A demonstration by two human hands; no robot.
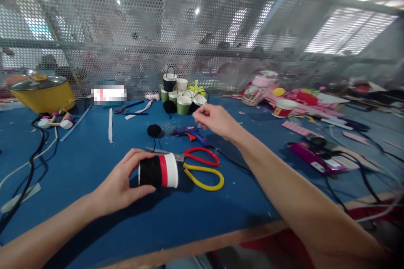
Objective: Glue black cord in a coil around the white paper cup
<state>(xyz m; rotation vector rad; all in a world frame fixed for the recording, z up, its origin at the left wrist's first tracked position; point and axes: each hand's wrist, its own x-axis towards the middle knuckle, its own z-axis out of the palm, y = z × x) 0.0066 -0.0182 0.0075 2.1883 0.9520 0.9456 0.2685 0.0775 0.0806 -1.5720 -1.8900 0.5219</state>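
Note:
My left hand (pixel 121 183) is closed around a paper cup (pixel 154 171) lying on its side above the blue table. Black yarn covers the cup's lower part; a red band and a white part show toward its rim. A strand leads from near the cup to a black yarn ball (pixel 154 130). Scissors (pixel 203 183) with one red and one yellow handle lie open just behind and right of the cup. My right hand (pixel 214 118) is raised beyond them, near a blue glue gun (pixel 192 133). Its fingers are curled together; anything between them is too small to make out.
Several small yarn-covered cups (pixel 184 104) with handles stand at the back. A yellow pot (pixel 42 92) is at the far left. Pink scraps (pixel 303 97), a purple box (pixel 315 159) and black cables lie on the right. A perforated metal screen (pixel 142 29) rises behind.

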